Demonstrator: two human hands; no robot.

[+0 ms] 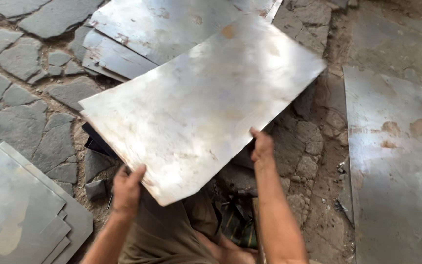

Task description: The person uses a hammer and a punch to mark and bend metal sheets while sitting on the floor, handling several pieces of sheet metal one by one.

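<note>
The ground [20, 112] was paved with irregular grey stones set in brown earth, and a pile of overlapping metal sheets [137, 34], spotted with rust, lay on it at the top of the view. A second stack of dull grey sheets [20, 215] lay fanned out at the lower left corner, while a long single sheet [391, 166] with rust patches lay flat along the right side, well apart from both piles. A small dark block [96, 189] sat on the stones near the lower-left stack, and some striped cloth [235, 222] showed at the bottom centre.
</note>
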